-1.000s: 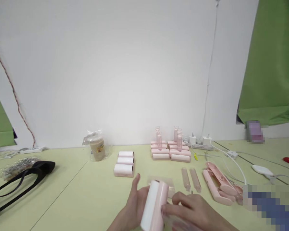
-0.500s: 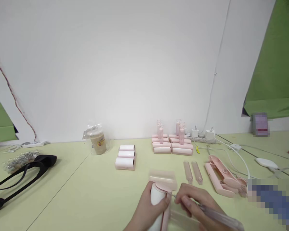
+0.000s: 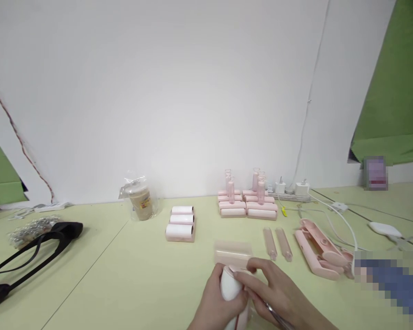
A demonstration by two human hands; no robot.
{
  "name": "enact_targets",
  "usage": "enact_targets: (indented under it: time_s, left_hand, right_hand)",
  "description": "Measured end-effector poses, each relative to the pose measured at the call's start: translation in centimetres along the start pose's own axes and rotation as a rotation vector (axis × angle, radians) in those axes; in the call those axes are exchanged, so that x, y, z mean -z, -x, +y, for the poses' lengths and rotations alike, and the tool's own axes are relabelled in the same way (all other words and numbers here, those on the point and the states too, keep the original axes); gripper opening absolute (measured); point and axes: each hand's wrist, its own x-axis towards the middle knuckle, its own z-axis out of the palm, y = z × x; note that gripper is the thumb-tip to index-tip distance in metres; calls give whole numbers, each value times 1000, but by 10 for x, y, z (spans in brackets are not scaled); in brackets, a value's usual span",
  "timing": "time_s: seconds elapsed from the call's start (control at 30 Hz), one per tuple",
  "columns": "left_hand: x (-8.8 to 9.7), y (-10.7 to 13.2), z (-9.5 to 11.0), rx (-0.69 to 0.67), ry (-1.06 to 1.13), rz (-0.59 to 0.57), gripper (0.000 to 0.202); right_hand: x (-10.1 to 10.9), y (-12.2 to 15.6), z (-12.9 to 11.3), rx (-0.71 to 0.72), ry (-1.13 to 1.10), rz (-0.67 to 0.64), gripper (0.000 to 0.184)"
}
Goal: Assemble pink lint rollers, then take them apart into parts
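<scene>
My left hand [image 3: 216, 300] is wrapped round a lint roller [image 3: 229, 285] with a white roll and pink frame, tilted upward near the front of the table. My right hand [image 3: 278, 291] presses its fingertips on the pink top end of that roller. A screwdriver [image 3: 273, 314] with a thin metal shaft lies in the curled fingers of the right hand; its handle is hidden below. Just beyond the hands lies a clear pinkish cover [image 3: 233, 251]. Two slim translucent pink handles [image 3: 270, 244] rest to the right of it.
White rolls in pink holders [image 3: 180, 232] stand left of centre. Several pink lint rollers with upright handles [image 3: 247, 210] stand by the wall. Pink shell parts [image 3: 320, 252], cables and chargers [image 3: 301, 188] lie to the right. A bagged cup [image 3: 141, 204] and black strap [image 3: 44, 243] are to the left.
My right hand has moved left and up onto the roller's top end. The screwdriver's tip has come away from the roller, and its shaft now points down through the hand.
</scene>
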Motion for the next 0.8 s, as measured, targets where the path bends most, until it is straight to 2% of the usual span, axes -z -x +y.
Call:
enact_targets:
  time_s: [0.13, 0.23, 0.37, 0.5, 0.6, 0.7, 0.8]
  left_hand:
    - [1, -1, -8, 28, -14, 38, 29]
    - [2, -2, -8, 12, -2, 6, 30]
    - [4, -4, -4, -31, -45, -12, 24]
    - [5, -6, -10, -46, -120, 109, 22]
    - [8, -7, -15, -33, -183, 159, 20]
    - [15, -6, -14, -16, -251, 156, 18]
    - [24, -4, -9, -1, -364, 193, 24]
  right_hand:
    - [-8, 6, 10, 128, -8, -5, 52]
    - [-14, 9, 10, 159, -36, 20, 55]
    - [-18, 10, 7, 114, 17, 53, 47]
    - [-17, 7, 1, 114, 107, 87, 48]
    - [-20, 6, -5, 117, 73, 35, 58]
    - [-30, 9, -7, 26, 15, -26, 59]
    - [-38, 12, -3, -63, 76, -25, 46]
